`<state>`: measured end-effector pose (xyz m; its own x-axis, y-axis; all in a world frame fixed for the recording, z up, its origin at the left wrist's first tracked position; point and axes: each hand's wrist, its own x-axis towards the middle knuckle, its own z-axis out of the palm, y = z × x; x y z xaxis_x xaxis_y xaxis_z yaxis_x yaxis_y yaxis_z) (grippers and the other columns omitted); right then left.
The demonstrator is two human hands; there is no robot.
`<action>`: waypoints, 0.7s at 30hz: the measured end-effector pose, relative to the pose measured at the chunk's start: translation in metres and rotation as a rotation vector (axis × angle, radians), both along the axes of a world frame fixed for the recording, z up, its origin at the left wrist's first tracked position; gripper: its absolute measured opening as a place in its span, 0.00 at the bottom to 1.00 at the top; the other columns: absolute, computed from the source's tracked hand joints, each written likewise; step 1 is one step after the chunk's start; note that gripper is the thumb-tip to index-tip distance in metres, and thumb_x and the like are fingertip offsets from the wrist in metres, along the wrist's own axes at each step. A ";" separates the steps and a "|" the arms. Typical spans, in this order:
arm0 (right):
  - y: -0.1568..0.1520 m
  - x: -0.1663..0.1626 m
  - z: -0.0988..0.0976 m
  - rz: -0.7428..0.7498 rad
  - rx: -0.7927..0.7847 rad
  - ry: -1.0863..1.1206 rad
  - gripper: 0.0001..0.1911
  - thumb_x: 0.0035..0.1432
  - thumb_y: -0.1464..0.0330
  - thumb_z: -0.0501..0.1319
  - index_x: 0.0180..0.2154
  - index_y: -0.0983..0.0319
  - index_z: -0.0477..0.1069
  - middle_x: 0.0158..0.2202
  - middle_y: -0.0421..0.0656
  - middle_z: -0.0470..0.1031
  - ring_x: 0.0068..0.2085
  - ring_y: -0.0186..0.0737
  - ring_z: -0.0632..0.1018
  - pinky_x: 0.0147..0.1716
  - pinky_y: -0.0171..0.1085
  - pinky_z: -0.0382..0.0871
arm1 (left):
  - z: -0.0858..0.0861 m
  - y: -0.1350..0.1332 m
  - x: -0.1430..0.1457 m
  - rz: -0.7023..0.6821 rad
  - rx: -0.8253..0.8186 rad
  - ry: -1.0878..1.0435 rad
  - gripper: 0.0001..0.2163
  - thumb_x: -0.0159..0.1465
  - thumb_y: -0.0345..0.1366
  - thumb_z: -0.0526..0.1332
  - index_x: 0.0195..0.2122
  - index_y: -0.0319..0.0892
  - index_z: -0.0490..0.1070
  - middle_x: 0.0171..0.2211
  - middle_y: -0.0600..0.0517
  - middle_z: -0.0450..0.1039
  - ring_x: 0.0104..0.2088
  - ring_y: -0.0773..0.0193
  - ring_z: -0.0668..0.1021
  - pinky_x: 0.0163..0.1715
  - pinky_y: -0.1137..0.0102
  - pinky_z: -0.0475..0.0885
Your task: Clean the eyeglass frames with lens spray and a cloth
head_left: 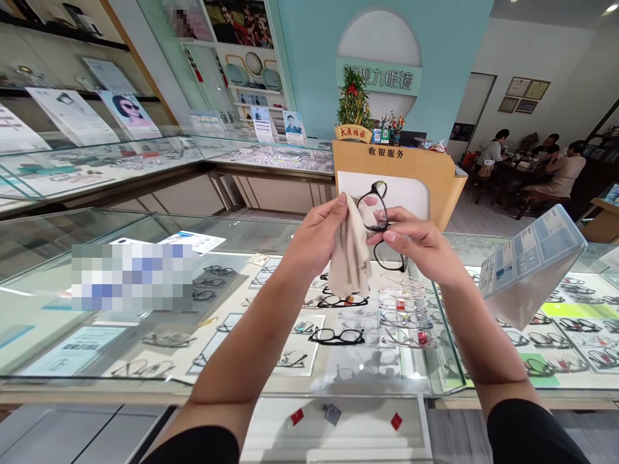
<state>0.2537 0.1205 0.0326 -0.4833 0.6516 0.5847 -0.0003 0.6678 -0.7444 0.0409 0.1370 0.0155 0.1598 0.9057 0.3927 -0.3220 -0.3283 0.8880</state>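
My left hand (316,232) pinches a beige cleaning cloth (349,258), which hangs down in folds below the fingers. Beside it, my right hand (418,241) grips a pair of black-framed eyeglasses (376,227) near the bridge. The glasses are turned on end, one lens above the other. The cloth's edge lies against the upper lens, with some of my fingers partly hidden behind it. Both hands are raised above a glass display case (290,222) holding rows of eyeglasses, among them a black pair (337,336) under my hands.
A clear sign holder (534,264) stands on the case at the right, and printed cards (72,351) lie at the left. Below sits a white drawer (338,438) with small red tags. Beyond are a wooden counter (445,183) and several seated people (563,169).
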 end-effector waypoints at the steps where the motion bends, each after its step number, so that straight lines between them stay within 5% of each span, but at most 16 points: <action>1: 0.001 -0.001 -0.001 0.012 -0.012 -0.021 0.16 0.70 0.49 0.68 0.41 0.50 0.90 0.55 0.45 0.81 0.61 0.46 0.79 0.70 0.51 0.70 | 0.000 0.000 0.000 0.008 -0.011 -0.009 0.31 0.63 0.65 0.72 0.52 0.41 0.85 0.39 0.46 0.87 0.43 0.53 0.88 0.43 0.62 0.85; 10: 0.009 -0.003 -0.007 -0.012 -0.070 -0.095 0.21 0.71 0.48 0.66 0.40 0.55 0.89 0.43 0.44 0.79 0.47 0.41 0.77 0.58 0.46 0.71 | 0.000 0.003 0.000 0.036 -0.017 -0.048 0.27 0.59 0.60 0.78 0.49 0.43 0.86 0.37 0.48 0.87 0.40 0.56 0.88 0.40 0.65 0.85; 21: 0.007 -0.006 -0.006 0.089 -0.166 0.006 0.23 0.66 0.45 0.70 0.34 0.58 0.86 0.42 0.44 0.81 0.47 0.42 0.78 0.55 0.45 0.72 | 0.000 0.006 0.002 -0.184 0.040 0.000 0.28 0.49 0.51 0.85 0.46 0.42 0.83 0.32 0.53 0.83 0.28 0.65 0.81 0.32 0.71 0.78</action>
